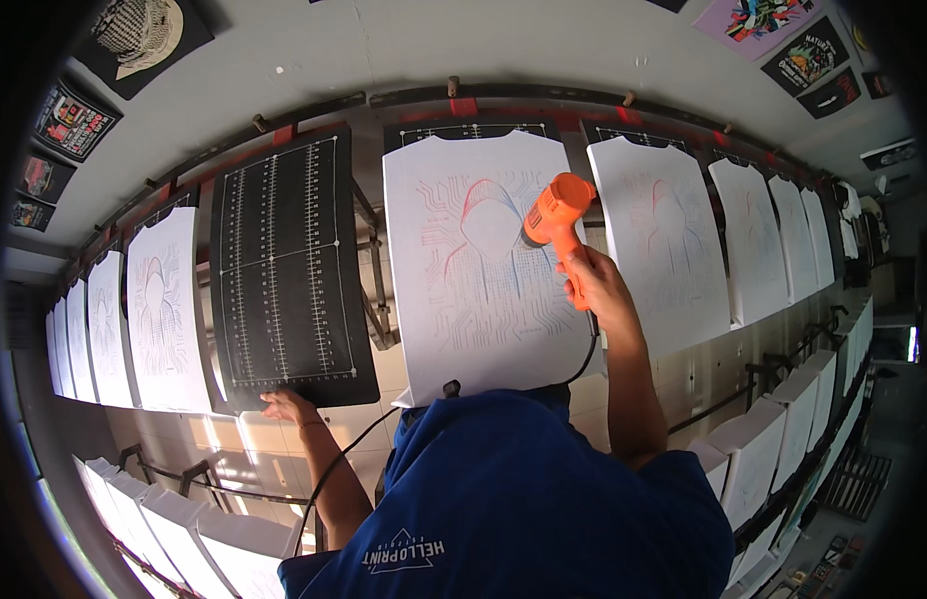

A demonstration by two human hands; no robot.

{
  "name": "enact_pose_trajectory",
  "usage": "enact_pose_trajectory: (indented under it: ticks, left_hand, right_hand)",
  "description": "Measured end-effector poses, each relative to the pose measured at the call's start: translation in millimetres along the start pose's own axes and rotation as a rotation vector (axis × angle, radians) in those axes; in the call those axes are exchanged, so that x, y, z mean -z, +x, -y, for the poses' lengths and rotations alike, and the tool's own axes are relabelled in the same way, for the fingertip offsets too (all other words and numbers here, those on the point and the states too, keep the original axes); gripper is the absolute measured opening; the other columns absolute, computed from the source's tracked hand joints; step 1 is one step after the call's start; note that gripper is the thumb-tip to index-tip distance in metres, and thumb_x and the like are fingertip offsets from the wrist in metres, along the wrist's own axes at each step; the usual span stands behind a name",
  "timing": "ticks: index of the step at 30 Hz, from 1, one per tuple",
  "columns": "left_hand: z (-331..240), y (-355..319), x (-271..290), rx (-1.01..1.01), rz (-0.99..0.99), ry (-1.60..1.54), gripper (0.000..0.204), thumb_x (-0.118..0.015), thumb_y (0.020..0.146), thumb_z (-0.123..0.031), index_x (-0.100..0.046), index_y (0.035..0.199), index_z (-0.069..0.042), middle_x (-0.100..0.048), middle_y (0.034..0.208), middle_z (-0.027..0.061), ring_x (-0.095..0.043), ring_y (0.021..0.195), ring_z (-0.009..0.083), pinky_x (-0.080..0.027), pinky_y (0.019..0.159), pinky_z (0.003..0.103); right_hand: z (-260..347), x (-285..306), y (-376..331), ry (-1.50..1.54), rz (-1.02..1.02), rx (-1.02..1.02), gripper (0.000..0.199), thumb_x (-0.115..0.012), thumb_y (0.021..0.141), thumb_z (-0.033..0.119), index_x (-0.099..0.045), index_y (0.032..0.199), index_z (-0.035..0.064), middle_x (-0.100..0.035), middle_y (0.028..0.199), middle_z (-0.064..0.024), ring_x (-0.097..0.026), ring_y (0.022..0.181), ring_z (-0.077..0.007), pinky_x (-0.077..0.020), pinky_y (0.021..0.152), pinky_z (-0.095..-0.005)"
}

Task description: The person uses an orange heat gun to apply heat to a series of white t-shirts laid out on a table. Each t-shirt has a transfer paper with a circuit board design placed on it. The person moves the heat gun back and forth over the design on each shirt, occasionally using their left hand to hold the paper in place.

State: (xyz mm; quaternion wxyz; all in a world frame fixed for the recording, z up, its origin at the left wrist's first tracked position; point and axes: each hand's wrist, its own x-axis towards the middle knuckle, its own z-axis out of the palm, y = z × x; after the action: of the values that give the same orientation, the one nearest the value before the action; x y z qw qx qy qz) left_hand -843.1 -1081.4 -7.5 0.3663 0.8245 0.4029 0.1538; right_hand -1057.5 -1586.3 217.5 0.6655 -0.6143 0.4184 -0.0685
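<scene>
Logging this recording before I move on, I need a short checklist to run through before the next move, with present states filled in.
1. Orange heat gun gripped by its handle in the right hand: ok.
2. Printed design fully visible: not ok; the gun hides part of its right side.
3. Nozzle clear of the white shirt panel: cannot tell from this angle.
4. Black cord off the design at the handle: ok; it hangs below the hand.
5. Left hand firmly holding the black board: cannot tell; it is at the lower edge.
</scene>
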Motion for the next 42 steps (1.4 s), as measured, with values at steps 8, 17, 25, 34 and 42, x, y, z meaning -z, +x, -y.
enact_pose_trajectory:
  ticks: [8,17,25,34,42]
  left_hand:
    - [1,0,-2,0.066,-0.035,-0.016,0.069,-0.035,0.098,-0.046,-0.032,0.125,0.017,-0.043,0.119,0.0391,-0.048,0.11,0.0481,-0.043,0.093,0.055]
    - [15,6,0,0.003,-0.061,0.007,0.068,-0.034,0.098,-0.048,-0.035,0.121,0.016,-0.044,0.116,0.0376,-0.052,0.104,0.0472,-0.046,0.088,0.053]
    - [6,1,-1,0.011,-0.068,0.017,0.068,-0.034,0.098,-0.049,-0.036,0.121,0.015,-0.046,0.117,0.0367,-0.053,0.104,0.0472,-0.047,0.089,0.053]
    - [2,-1,0,0.092,-0.058,-0.021,0.068,-0.035,0.098,-0.049,-0.034,0.123,0.015,-0.045,0.119,0.037,-0.052,0.106,0.0478,-0.047,0.09,0.054]
    - [10,8,-3,0.08,-0.034,-0.001,0.067,-0.038,0.097,-0.047,-0.033,0.124,0.015,-0.043,0.122,0.0374,-0.051,0.109,0.0474,-0.046,0.092,0.054]
  right_hand:
    - [3,-10,24,0.021,-0.025,0.058,0.038,-0.055,0.096,0.031,-0.055,0.118,-0.0003,-0.062,0.092,-0.0059,-0.052,0.065,-0.0084,-0.0471,0.058,-0.0246]
    - [11,-13,-2,-0.03,0.154,-0.094,0.037,-0.054,0.096,0.029,-0.055,0.118,-0.0008,-0.063,0.093,-0.0058,-0.053,0.065,-0.0083,-0.0471,0.057,-0.0241]
    - [-4,-17,-16,-0.082,0.012,-0.011,0.037,-0.053,0.096,0.027,-0.054,0.119,-0.0017,-0.062,0.093,-0.0065,-0.051,0.063,-0.0079,-0.0463,0.057,-0.0239]
    - [4,-16,-49,-0.074,0.027,-0.051,0.033,-0.053,0.096,0.025,-0.054,0.113,-0.0034,-0.06,0.089,-0.0047,-0.052,0.062,-0.0075,-0.0469,0.056,-0.0235]
    - [0,-8,-69,-0.099,0.104,-0.117,0.034,-0.053,0.096,0.026,-0.055,0.111,-0.0041,-0.058,0.086,-0.0037,-0.052,0.061,-0.0074,-0.0454,0.053,-0.023]
